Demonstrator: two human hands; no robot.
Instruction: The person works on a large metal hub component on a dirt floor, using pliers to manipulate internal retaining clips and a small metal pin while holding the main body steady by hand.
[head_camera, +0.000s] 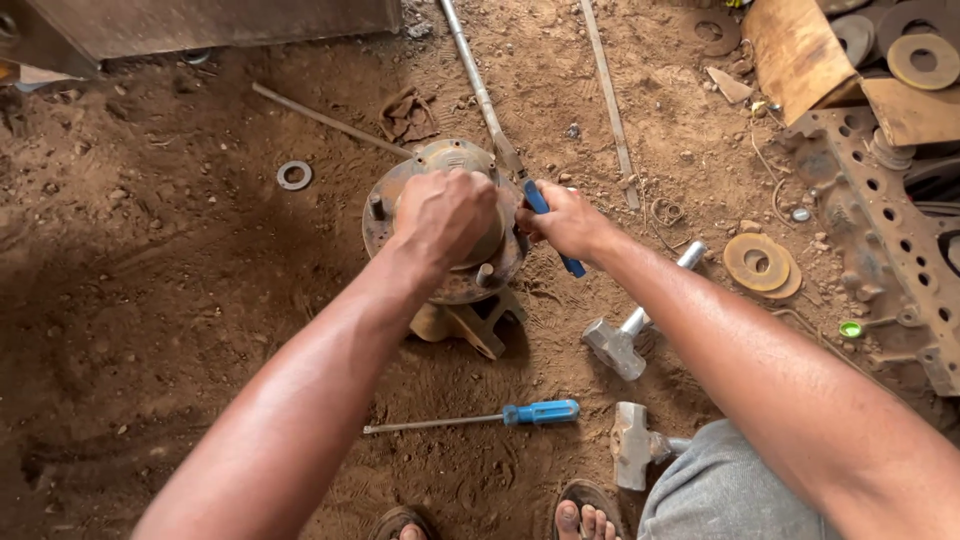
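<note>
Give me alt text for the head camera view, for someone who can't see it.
Seen from above, a person's left hand presses on a rusty wheel hub standing on dirt ground, while the right hand grips a blue-handled tool at its edge. A blue-handled screwdriver and two hammers lie nearby.

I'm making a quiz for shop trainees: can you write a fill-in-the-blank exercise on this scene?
1. The left hand rests on top of the rusty wheel ____.
2. The right hand grips a tool with a ____ handle.
3. The screwdriver lies on the ____ ground.
4. ____ hammers lie near the right arm.

Missing words: hub; blue; dirt; two
</note>
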